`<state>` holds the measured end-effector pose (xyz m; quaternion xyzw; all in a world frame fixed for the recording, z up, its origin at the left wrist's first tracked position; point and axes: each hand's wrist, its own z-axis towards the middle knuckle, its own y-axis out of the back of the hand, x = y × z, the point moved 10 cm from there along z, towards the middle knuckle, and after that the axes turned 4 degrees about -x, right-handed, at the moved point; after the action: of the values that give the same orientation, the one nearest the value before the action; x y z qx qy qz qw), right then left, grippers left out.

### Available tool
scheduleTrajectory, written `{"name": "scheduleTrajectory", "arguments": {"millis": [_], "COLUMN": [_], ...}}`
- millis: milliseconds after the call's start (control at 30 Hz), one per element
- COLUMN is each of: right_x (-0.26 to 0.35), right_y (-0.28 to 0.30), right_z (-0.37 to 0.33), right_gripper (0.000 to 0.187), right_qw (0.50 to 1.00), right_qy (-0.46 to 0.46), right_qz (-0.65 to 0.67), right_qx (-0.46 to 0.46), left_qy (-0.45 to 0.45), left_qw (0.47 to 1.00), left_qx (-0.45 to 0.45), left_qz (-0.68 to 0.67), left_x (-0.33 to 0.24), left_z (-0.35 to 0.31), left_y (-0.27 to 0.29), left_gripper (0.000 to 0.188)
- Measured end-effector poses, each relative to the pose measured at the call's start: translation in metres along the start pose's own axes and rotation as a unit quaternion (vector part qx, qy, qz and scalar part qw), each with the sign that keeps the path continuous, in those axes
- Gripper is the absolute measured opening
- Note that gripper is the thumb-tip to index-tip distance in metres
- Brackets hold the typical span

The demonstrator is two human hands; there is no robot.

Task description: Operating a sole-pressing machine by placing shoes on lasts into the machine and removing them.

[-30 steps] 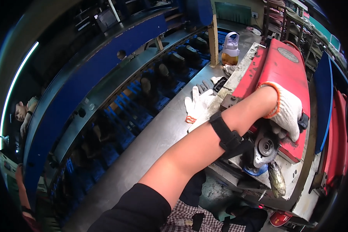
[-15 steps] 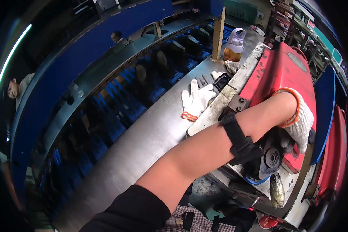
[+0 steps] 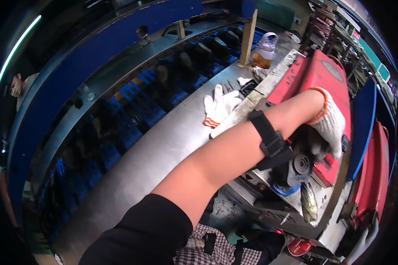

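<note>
My left hand (image 3: 331, 126), in a white knitted glove with an orange cuff, reaches over a red-covered machine (image 3: 325, 81). Its darkened fingers curl down beside a black round machine part (image 3: 300, 165); what they hold is hidden. A black strap with a buckle (image 3: 272, 139) circles my left forearm. At the lower right edge my right hand (image 3: 366, 238), in a pale glove, reaches up beside a second red machine cover (image 3: 370, 170); its fingers are too indistinct to read. Below the black part sits a tape-wrapped handle (image 3: 309, 203).
A spare white glove (image 3: 219, 106) lies on the metal bench (image 3: 163, 132). Beyond it stands a lilac-topped bottle (image 3: 265, 51) of amber liquid next to a wooden post (image 3: 248, 42). Dark shoes (image 3: 203, 51) line a rack. A person (image 3: 18, 86) is at far left.
The view has shifted, so the machine and my left arm sit further left in the picture. The pale-gloved hand has come into view at lower right. My left hand stays at the machine.
</note>
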<state>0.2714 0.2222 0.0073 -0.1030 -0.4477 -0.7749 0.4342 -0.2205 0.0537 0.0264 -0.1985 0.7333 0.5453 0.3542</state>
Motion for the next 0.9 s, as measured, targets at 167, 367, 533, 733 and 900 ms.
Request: {"name": "scheduleTrajectory", "arguments": {"millis": [167,367,533,733,900], "right_x": [0.070,0.317,0.296,0.291,0.342], "right_y": [0.030,-0.139,-0.234,-0.234,-0.212], "right_z": [-0.011,-0.090,-0.131,-0.145,-0.124], "right_gripper": [0.043,0.043,0.036,0.024,0.041], "right_qw": [0.979,0.966,0.775,0.769,0.931], "right_qy": [0.102,0.216,-0.133,-0.073,0.147], "right_qz": [-0.163,0.128,0.591,0.619,0.217], "right_qx": [-0.071,0.066,0.177,0.144,0.255], "left_qy": [0.025,0.078,0.048,0.077,0.056], "left_qw": [0.999,0.996,0.992,0.991,0.984], "left_qx": [0.007,-0.033,-0.056,-0.056,-0.091], "left_qz": [-0.024,-0.002,0.107,0.094,0.141], "left_x": [-0.012,0.006,-0.018,-0.017,-0.009], "left_z": [-0.010,-0.012,-0.008,-0.012,-0.031], "left_y": [0.003,0.007,0.004,-0.005,0.003], "left_gripper": [0.042,0.040,0.036,0.039,0.048]}}
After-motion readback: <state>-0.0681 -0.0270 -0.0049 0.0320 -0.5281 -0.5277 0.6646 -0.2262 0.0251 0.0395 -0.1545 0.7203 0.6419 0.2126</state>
